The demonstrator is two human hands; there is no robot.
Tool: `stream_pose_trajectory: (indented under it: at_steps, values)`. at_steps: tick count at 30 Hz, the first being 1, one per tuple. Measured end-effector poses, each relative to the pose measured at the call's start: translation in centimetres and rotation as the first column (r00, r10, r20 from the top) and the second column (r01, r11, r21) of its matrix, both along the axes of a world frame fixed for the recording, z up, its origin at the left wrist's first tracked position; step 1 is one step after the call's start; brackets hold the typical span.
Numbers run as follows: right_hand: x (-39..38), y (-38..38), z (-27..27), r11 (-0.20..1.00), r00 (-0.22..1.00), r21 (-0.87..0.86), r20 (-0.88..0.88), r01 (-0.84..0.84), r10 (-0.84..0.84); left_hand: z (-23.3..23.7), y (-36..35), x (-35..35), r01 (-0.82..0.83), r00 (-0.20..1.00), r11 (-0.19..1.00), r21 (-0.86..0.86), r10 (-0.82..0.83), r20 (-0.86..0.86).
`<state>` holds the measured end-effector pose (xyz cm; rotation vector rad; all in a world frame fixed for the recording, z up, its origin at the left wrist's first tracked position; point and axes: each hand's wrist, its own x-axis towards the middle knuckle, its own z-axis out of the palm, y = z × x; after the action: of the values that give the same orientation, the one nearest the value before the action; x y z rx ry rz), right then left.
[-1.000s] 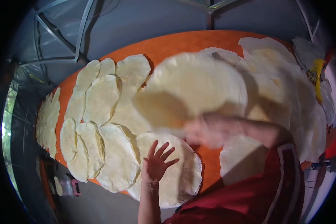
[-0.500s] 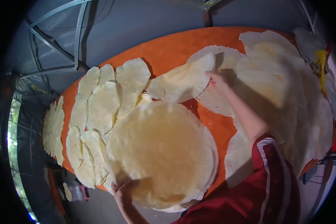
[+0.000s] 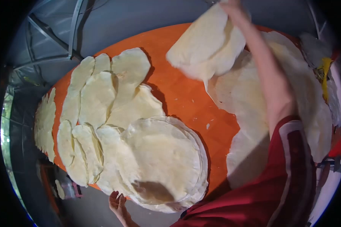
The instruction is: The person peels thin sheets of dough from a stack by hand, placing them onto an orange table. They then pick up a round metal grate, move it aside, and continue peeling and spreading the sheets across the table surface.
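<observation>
My right hand [image 3: 231,7], raised at the top, grips the edge of a thin pale round sheet [image 3: 204,45] that hangs folded above the orange surface. My left hand [image 3: 118,203] is at the near edge, just below the stack, with its fingers apart and nothing in them. Beside it lies a stack of round pale sheets [image 3: 166,155], with a shadow across its lower part.
Overlapping pale sheets [image 3: 98,98] cover the left of the orange surface [image 3: 182,94]. Large sheets [image 3: 250,132] spread over the right. A yellow strip [image 3: 325,77] and clear plastic are at the far right. Metal bars [image 3: 75,28] stand at the upper left.
My right hand has lifted a sheet up and away from the middle. The large top sheet has left the stack. My left hand has let go and moved slightly down.
</observation>
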<state>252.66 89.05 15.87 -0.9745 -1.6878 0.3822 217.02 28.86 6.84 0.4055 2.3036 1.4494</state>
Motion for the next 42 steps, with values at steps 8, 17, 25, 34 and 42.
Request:
stream_pose_trajectory:
  at_steps: [8,17,25,34,42]
  values:
    - [14.7,-9.7,4.3,0.980,0.793,-0.198,-0.601,-0.031,-0.097,-2.5,1.5,0.1,0.131,0.987,0.991,0.033,-0.133,0.094]
    - [23.1,-15.0,-20.3,0.527,0.385,-0.101,0.799,0.844,-0.463,-1.7,0.7,-1.5,0.209,0.975,0.977,0.036,-0.211,0.075]
    - [9.0,-17.7,-15.0,0.791,-0.092,0.219,0.975,0.572,-0.203,-1.5,0.3,-0.4,0.205,0.977,0.978,-0.024,-0.204,0.055]
    - [10.8,-17.2,-6.1,0.931,0.356,-0.169,0.934,0.323,0.046,-3.2,0.3,-0.8,0.270,0.962,0.961,-0.057,-0.268,0.046]
    - [17.6,-9.6,4.7,0.886,0.355,0.065,0.901,0.460,-0.251,-1.7,3.8,0.8,0.343,0.939,0.939,0.008,-0.342,-0.016]
